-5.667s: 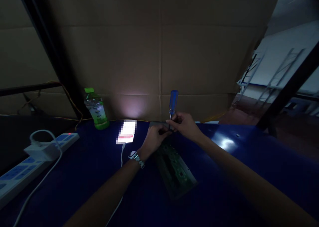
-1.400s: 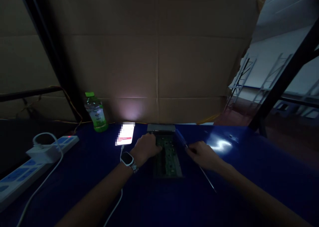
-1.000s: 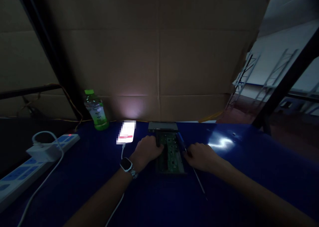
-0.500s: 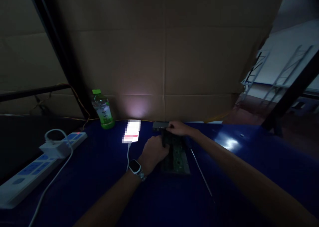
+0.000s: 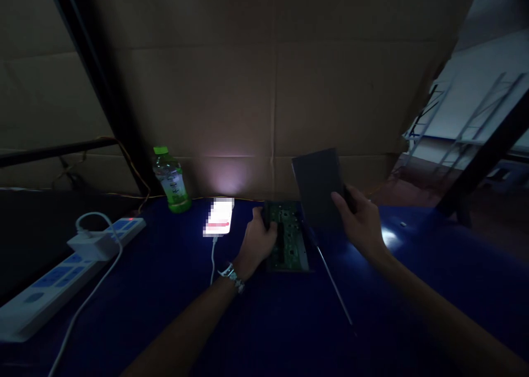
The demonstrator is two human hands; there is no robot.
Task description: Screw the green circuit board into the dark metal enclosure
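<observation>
My right hand (image 5: 363,225) holds up a dark flat cover panel (image 5: 317,184) by its right edge, thumb across its face. Below and left of the panel, a green circuit board (image 5: 293,239) lies exposed in a shallow dark casing on the table. My left hand (image 5: 257,242) is closed on the left side of that casing, with a watch on the wrist. A long screwdriver (image 5: 335,290) with a thin metal shaft lies at a slant just right of the board; its dark handle end is hard to make out.
On the blue tabletop (image 5: 243,322), a lit phone (image 5: 219,217) with a white cable stands left of the board. A green-capped bottle (image 5: 171,181) is farther left. A white power strip (image 5: 58,283) with a plugged charger lies at far left. Cardboard (image 5: 206,101) walls the back.
My right hand has lifted the dark cover panel off the casing and moved it up and right, uncovering the circuit board. My left hand has stayed at the left side, shifting slightly.
</observation>
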